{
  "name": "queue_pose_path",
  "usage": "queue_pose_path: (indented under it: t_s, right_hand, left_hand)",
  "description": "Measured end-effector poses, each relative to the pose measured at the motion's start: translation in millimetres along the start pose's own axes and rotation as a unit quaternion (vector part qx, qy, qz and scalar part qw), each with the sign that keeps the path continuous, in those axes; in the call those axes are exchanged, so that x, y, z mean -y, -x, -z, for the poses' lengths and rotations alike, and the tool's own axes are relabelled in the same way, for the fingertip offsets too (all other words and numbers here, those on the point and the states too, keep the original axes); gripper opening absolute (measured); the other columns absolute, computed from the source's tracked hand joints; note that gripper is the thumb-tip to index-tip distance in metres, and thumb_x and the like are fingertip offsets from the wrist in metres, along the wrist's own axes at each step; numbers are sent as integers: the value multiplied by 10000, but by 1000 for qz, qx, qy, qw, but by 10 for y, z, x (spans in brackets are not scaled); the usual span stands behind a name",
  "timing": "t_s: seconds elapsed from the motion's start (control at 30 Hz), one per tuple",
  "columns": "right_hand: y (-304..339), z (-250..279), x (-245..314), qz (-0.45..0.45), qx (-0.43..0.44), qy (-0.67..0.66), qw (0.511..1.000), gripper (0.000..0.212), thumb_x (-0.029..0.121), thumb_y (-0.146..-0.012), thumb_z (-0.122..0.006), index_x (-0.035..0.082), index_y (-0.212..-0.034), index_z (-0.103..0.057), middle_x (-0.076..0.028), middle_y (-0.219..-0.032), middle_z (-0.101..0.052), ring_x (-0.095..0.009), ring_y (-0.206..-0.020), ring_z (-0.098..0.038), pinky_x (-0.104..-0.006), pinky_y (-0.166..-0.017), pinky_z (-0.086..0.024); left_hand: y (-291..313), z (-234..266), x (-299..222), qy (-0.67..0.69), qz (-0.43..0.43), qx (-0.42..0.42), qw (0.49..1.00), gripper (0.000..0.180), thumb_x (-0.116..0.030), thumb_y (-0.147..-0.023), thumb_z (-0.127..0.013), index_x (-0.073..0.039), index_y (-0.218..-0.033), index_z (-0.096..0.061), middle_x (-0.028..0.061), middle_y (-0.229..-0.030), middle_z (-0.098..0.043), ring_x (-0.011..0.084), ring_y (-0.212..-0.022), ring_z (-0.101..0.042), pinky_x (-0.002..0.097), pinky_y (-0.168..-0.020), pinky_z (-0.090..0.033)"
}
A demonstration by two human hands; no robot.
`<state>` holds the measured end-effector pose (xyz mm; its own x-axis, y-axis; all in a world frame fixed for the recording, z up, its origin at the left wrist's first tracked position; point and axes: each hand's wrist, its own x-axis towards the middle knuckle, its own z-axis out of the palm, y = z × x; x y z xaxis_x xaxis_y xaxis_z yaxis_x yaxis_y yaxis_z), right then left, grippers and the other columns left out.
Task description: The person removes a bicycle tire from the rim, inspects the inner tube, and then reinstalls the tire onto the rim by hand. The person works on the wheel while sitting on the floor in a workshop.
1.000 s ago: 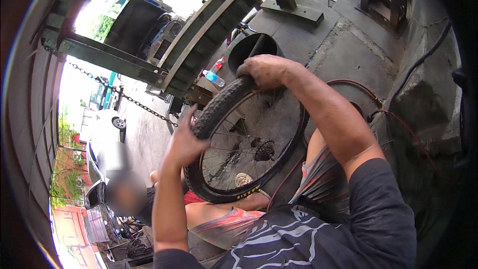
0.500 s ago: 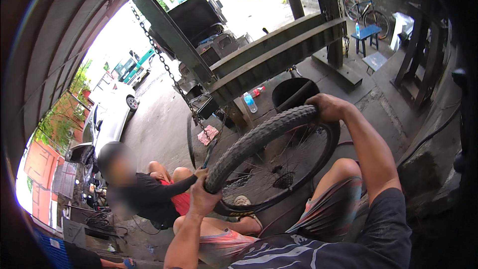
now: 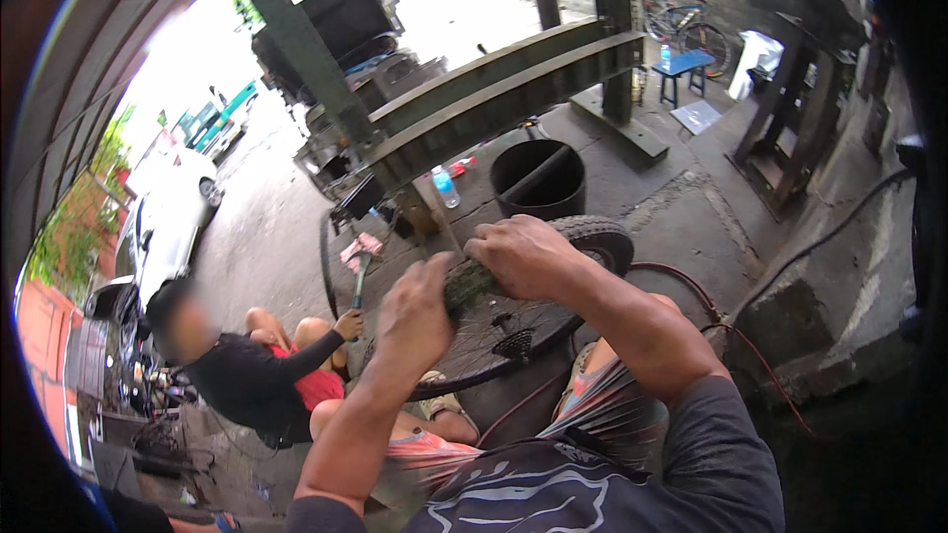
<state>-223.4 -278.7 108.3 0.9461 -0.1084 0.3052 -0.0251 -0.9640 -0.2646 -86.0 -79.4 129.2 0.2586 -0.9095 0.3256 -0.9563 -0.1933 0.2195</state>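
Note:
A bicycle wheel with a black knobby tyre (image 3: 599, 238) leans in front of me, spokes and a sprocket cluster (image 3: 513, 343) showing in its middle. My right hand (image 3: 521, 255) is closed over the upper part of the tyre, knuckles up. Close beside it, my left hand (image 3: 415, 314) lies at the near-left stretch of the tyre, its fingers fairly straight and pointing up; its contact with the rubber is partly hidden. Between both hands a short piece of tread shows. The wheel's lower edge is near my feet.
At left a seated person (image 3: 247, 375) holds a hammer-like tool with a green handle (image 3: 358, 286). Beyond the wheel stand a black bucket (image 3: 538, 199), a water bottle (image 3: 445, 188) and a heavy steel frame (image 3: 504, 89). A red hose (image 3: 681, 271) crosses the floor at right.
Both my hands have come closer together along the tyre, the right moving left and the left straightening its fingers. The wheel sits lower and flatter. The other person's tool now stands more upright.

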Motion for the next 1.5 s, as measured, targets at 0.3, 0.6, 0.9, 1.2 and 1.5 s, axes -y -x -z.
queue_pose_path:
  t_s: [0.3, 0.6, 0.9, 1.2, 1.5]
  right_hand:
    - [-168, 124, 45, -6, 72, -8, 997, 369, 197, -817, -847, 77, -1150, -744, -197, -1061, -804, -437, -1075, -783, -554, -942, -614]
    - [-30, 318, -205, 11, 120, -130, 984, 318, 150, -785, -890, 111, -1088, -804, -184, -943, -800, -436, -990, -779, -551, -867, -596]
    - [223, 234, -788, -32, 66, -144, 987, 705, 147, -775, -925, 52, -1432, -686, -255, -1176, -770, -450, -1163, -744, -510, -1000, -582]
    - [-13, 162, -849, -80, 119, -217, 965, 572, 28, -789, -920, 52, -1347, -796, -178, -1130, -855, -269, -1001, -834, -390, -900, -636]
    - [-90, -15, -559, 27, 21, -128, 991, 455, 147, -813, -876, 58, -1230, -718, -238, -1098, -787, -458, -1124, -754, -554, -963, -596]
  left_hand:
    - [311, 134, 348, 104, 76, 15, 992, 563, -4, -795, -807, -31, -1351, -724, 259, -1177, -799, 463, -1147, -768, 502, -1032, -587]
    - [103, 401, 97, 135, 41, 94, 986, 502, -59, -817, -810, -22, -1316, -758, 251, -1150, -808, 462, -1132, -770, 503, -1012, -587]
    - [-26, 298, 594, 208, 76, 137, 965, 665, -85, -768, -892, 24, -1404, -733, 260, -1167, -821, 297, -1084, -817, 404, -1018, -595]
    - [-52, 370, 716, 171, 85, 188, 963, 708, -80, -793, -879, 31, -1464, -685, 239, -1243, -817, 300, -1141, -796, 416, -1063, -582]
    - [-353, 3, 280, -37, 17, 111, 993, 713, -99, -852, -815, -117, -1534, -608, 211, -1230, -752, 425, -1218, -740, 516, -1069, -596]
